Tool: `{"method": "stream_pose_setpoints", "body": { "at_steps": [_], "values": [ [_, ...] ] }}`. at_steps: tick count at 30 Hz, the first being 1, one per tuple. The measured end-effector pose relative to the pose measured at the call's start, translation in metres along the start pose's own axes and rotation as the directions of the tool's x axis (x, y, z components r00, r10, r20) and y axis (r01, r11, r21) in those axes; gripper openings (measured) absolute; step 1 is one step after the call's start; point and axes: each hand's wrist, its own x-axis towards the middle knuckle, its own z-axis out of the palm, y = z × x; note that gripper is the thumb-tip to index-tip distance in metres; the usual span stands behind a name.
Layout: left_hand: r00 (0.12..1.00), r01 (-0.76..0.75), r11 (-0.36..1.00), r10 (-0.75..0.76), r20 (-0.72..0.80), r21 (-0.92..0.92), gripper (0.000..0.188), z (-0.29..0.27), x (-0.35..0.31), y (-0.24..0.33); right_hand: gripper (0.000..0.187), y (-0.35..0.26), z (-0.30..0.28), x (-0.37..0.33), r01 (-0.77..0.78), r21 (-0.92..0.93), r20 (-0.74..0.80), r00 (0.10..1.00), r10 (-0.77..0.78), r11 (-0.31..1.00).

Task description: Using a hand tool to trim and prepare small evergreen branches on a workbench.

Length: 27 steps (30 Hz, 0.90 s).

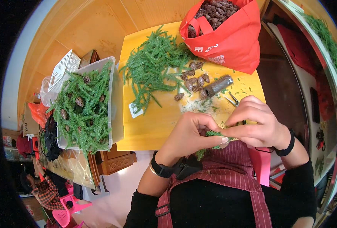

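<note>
Where the two hands are meeting: the left hand [193, 131] is holding a green sprig [214, 133] between thumb and fingers, and the right hand [257, 123] is pinching its right side.
Green sprig: it is hanging by the near edge of the yellow tabletop [145, 129], above the striped apron [229, 169].
Slip risk: the sprig could be dropping onto the apron if either pinch is loosening, since little of it is being gripped.
Small tool [235, 100]: it is lying just beyond the right hand, so a knuckle could be nudging it.
Pine cones [195, 81]: these are lying loose, and a sweeping forearm could be scattering them.
Hidden parts: fingers are covering the sprig's middle; perhaps they are gripping something thin too. The far red bag [233, 49] is running out of view.
</note>
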Motion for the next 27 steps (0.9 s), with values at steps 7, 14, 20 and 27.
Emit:
{"method": "stream_pose_setpoints", "body": {
  "at_steps": [7, 14, 20, 27],
  "values": [
    [0.999, -0.047, 0.998, 0.047, 0.014, 0.034, 0.012, 0.002, 0.004, -0.003, 0.014, 0.004, -0.004, 0.006, 0.029, -0.077, 0.056, 0.998, -0.024, 0.997],
    [0.993, -0.080, 0.951, 0.100, -0.055, 0.298, 0.011, 0.008, 0.008, 0.002, 0.013, 0.000, -0.008, 0.005, -0.106, -0.117, 0.094, 0.989, 0.117, 0.987],
    [0.997, -0.040, 0.987, 0.050, -0.062, 0.156, 0.014, -0.010, 0.007, -0.005, 0.035, 0.024, 0.005, -0.042, -0.699, 0.208, -0.195, 0.656, 0.729, 0.685],
    [0.991, -0.122, 0.991, 0.124, 0.048, -0.048, 0.016, -0.010, 0.007, 0.010, 0.061, 0.035, 0.051, -0.116, -0.784, -0.355, -0.129, 0.581, 0.804, 0.510]
  ]
}}
